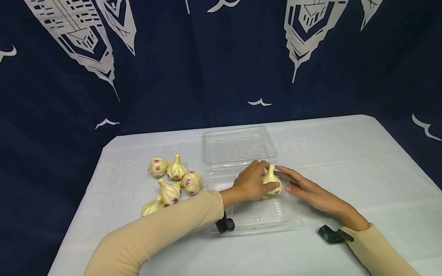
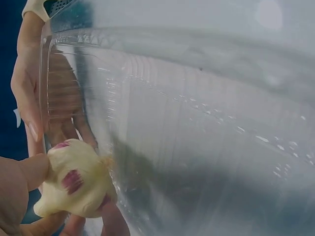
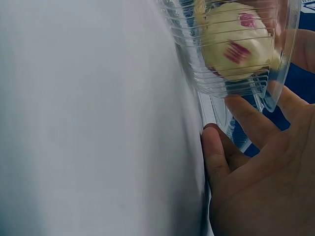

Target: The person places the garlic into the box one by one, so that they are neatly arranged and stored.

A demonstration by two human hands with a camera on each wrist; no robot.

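Note:
My left hand (image 1: 250,183) grips a pale garlic bulb (image 1: 272,180) with purple patches, thumb on one side and fingers on the other. The bulb is at the right end of the base of a clear plastic clamshell container (image 1: 250,228). In the left wrist view the same bulb (image 2: 78,179) sits between thumb and fingertips, low beside the ribbed wall. My right hand (image 1: 314,194) lies along the container's right side with extended fingers. From the right wrist, its fingertips (image 3: 238,105) are right at the container's corner, and the bulb (image 3: 236,44) shows through the plastic.
Several more garlic bulbs (image 1: 177,169) lie grouped on the white table (image 1: 360,154), left of the container. The clamshell's lid (image 1: 238,147) lies folded back toward the far edge. A dark blue printed curtain (image 1: 208,70) hangs behind the table.

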